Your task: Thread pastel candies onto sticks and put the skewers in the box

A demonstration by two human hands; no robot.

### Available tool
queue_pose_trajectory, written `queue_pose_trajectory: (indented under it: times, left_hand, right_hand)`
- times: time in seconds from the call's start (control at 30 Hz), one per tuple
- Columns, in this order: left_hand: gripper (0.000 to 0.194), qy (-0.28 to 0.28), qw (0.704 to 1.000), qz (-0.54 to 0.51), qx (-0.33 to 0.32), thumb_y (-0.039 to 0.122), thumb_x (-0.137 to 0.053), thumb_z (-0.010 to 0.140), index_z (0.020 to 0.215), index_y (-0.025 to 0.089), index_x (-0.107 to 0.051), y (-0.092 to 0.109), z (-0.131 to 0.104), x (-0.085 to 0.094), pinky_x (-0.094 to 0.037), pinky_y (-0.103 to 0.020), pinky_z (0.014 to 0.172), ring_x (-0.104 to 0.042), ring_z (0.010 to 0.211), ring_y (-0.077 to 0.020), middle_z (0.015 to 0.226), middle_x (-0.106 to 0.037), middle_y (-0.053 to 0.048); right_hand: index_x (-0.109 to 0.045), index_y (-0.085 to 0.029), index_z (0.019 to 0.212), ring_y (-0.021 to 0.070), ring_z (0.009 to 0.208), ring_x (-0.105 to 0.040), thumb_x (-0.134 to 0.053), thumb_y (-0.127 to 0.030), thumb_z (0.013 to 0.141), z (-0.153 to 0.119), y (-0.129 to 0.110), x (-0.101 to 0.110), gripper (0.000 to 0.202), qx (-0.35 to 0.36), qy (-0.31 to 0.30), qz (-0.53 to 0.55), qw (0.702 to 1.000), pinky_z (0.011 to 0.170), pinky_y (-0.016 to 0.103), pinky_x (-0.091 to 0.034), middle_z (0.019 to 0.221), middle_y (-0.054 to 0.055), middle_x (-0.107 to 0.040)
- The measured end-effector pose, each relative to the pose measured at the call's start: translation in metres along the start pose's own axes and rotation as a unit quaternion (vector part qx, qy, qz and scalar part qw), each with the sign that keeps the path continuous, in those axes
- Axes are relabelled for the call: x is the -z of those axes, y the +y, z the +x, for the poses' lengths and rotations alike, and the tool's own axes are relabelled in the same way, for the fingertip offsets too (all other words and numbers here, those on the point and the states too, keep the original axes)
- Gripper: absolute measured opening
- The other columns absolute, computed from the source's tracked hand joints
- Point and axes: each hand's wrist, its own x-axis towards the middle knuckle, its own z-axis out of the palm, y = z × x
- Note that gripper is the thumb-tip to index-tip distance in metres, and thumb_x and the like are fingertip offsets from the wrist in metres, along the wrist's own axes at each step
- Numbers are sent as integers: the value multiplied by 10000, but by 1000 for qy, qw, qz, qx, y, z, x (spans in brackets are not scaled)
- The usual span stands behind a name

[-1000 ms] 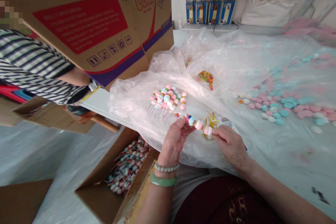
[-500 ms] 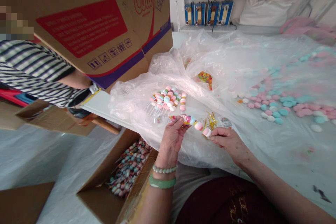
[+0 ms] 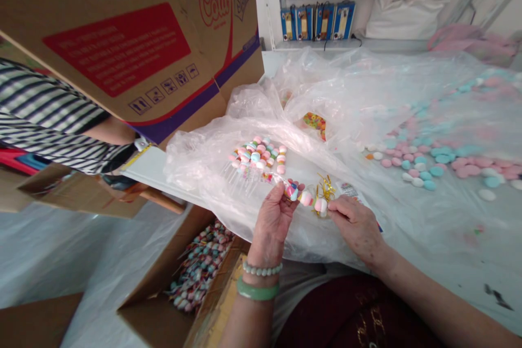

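Note:
A wrapped candy skewer (image 3: 305, 198) with pink, white and blue pieces stretches between my two hands over the plastic sheet. My left hand (image 3: 277, 212), with green bracelets at the wrist, pinches its left end. At its right end the fingers of my right hand (image 3: 354, 223) are closed on the wrapper's tip. Gold twist ties (image 3: 326, 187) lie just behind the skewer. A pile of candy skewers (image 3: 256, 153) with white sticks rests beyond my left hand. A printed label (image 3: 350, 193) is partly hidden by my right hand.
Loose pink, blue and white candies (image 3: 428, 166) spread on the right. A large cardboard box (image 3: 163, 38) stands at the left, beside a person in a striped top (image 3: 49, 114). An open carton of skewers (image 3: 159, 310) sits below the table edge. Colourful candies (image 3: 315, 120) show through plastic.
My left hand has slid right along the skewer, closer to my right hand. The view has shifted slightly, and more of the printed label shows behind my right hand.

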Motion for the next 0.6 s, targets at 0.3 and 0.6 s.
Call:
queue_pose_trajectory:
  times: [0.3,0.6]
  left_hand:
    - [283,-18,994,105,18,302,-505,888,861,80,-678,-6,1,1,-535,-331,755,-684,751,-203,844,-719,-131]
    - [350,-49,988,137,-50,454,-685,743,829,114,-675,-13,-6,-5,-515,-332,747,-661,738,-189,827,-704,-80]
  right_hand:
    - [-538,-199,594,152,634,-490,-487,-261,742,8,-4,5,169,-163,-97,160,969,568,258,-311,591,-22,-502]
    - [-590,-185,670,168,721,-538,-447,-239,849,2,-11,-2,235,-52,-47,-53,996,648,278,-315,728,25,-596]
